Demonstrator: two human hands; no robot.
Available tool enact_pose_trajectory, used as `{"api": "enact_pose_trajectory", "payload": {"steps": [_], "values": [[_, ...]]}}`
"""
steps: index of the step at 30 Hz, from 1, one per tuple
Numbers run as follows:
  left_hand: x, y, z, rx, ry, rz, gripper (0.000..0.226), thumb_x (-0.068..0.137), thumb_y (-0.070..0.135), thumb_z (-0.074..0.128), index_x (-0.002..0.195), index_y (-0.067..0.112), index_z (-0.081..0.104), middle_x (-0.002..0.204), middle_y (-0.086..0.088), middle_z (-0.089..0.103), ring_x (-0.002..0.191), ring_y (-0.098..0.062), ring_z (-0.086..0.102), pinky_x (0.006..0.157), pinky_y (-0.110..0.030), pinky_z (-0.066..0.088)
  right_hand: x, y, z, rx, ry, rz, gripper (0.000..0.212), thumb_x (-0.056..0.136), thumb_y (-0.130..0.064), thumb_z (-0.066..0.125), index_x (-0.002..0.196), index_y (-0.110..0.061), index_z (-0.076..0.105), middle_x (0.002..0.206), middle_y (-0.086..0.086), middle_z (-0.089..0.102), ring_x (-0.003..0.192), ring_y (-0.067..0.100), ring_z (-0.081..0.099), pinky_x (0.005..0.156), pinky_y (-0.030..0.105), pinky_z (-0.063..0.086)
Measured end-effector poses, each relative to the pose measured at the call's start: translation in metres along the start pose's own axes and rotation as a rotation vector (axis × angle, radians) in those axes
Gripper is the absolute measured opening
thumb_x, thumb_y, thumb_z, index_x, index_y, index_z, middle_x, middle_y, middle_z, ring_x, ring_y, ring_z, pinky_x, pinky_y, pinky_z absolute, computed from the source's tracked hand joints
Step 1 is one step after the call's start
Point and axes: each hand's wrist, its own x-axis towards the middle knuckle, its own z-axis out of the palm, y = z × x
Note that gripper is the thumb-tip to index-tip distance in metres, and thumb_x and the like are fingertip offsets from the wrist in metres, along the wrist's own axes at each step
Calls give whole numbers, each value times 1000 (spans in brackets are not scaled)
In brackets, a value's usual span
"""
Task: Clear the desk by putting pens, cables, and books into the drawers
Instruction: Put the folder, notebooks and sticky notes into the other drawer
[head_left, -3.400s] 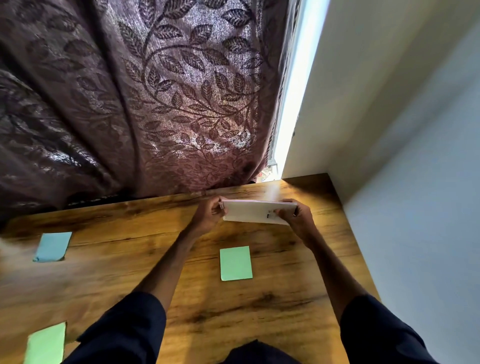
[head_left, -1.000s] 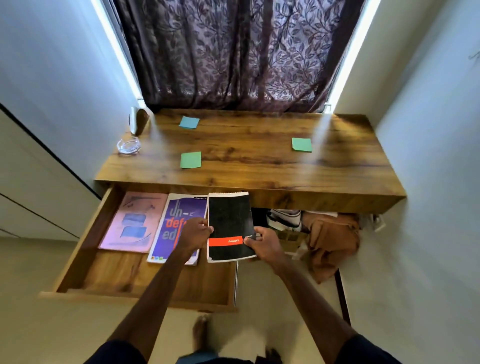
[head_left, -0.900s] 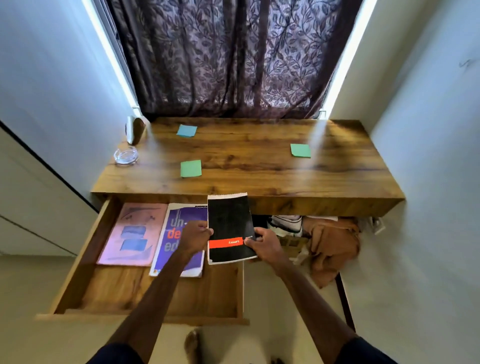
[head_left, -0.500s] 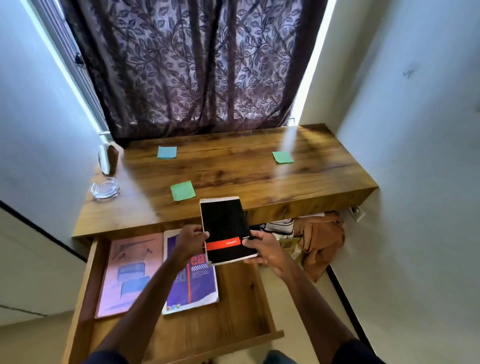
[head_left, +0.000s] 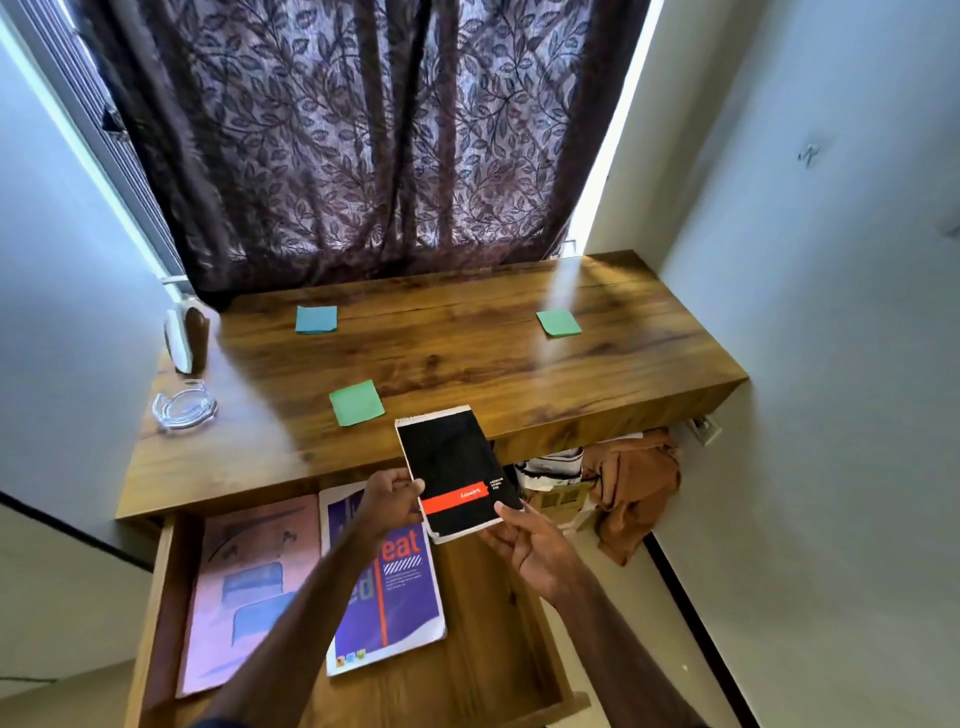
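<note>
A black spiral notepad (head_left: 454, 467) with a red band hangs over the open wooden drawer (head_left: 498, 613), tilted up toward the desk edge. My left hand (head_left: 387, 501) pinches its left edge and my right hand (head_left: 524, 540) holds its lower right corner from below. Inside the drawer lie a pink book (head_left: 249, 582) on the left and a purple book (head_left: 395, 597) beside it, partly hidden by my left forearm.
On the wooden desk (head_left: 467, 358) lie a blue sticky note (head_left: 316, 318) and two green ones (head_left: 558, 322) (head_left: 356, 401). A glass ashtray (head_left: 183, 410) and a small upright object (head_left: 184, 338) stand at its left end. Brown cloth (head_left: 634, 483) sits under the desk.
The notepad was carried from the back of the desk to above the open drawer. In the last second it stayed in both hands while the view tilted and came closer.
</note>
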Motion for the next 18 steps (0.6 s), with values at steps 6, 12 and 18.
{"api": "enact_pose_trajectory", "payload": {"steps": [6,12,18], "values": [[13,-22,12,14,-17,-87,16,100,12,57,103,-1,65,90,-16,71,79,-23,73,59,-28,59,37,29,4,-110,265,36,36,95,-8,64,129,-9,53,113,18,72,102,33,71,83,43,61],[40,-82,7,503,-130,-116,24,96,22,57,77,10,67,80,-12,68,85,-33,71,73,-37,57,64,67,-12,-194,357,80,38,97,-2,58,134,-7,50,115,19,69,99,34,71,79,46,62],[45,-112,-1,874,-335,-112,46,94,7,53,139,-2,50,145,-21,51,134,-36,48,108,-36,41,63,94,-28,-125,457,135,41,98,5,53,138,-1,45,127,25,61,109,41,65,82,49,58]]}}
